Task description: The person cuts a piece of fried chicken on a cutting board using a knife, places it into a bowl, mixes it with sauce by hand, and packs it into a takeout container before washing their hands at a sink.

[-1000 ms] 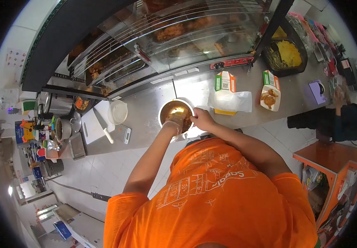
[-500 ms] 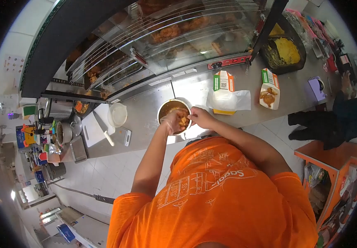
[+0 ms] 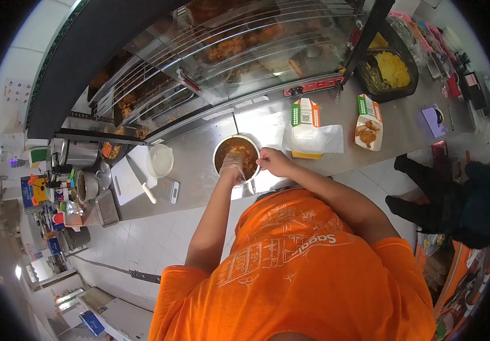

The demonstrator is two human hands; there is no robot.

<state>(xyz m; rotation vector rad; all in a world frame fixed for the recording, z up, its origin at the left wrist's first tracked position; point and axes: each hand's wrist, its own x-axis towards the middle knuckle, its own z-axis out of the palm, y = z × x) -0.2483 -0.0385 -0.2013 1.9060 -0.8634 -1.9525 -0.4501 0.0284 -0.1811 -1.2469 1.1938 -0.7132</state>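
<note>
A round metal pot [image 3: 216,149] stands on the steel counter with chunky food in reddish-brown sauce [image 3: 249,153] inside. My left hand [image 3: 233,165], in a clear plastic glove, reaches over the near rim into the food. Its fingers are blurred and partly hidden in the sauce, so I cannot tell how they are closed. My bare right hand [image 3: 274,162] pinches the pot's right rim between thumb and fingers.
Right of the pot are a carton with white paper [image 3: 315,138], a carton of fried pieces [image 3: 368,134] and a black tray of yellow food [image 3: 392,71]. Leftward lie a white tub [image 3: 160,159], a knife [image 3: 147,190] and a scale [image 3: 171,190]. A glass display cabinet [image 3: 245,74] overhangs; another person [image 3: 455,199] stands right.
My left hand has drawn left and down within the pot, uncovering more sauce. My right hand stays at the rim. The other person at the right has shifted toward the counter's near side.
</note>
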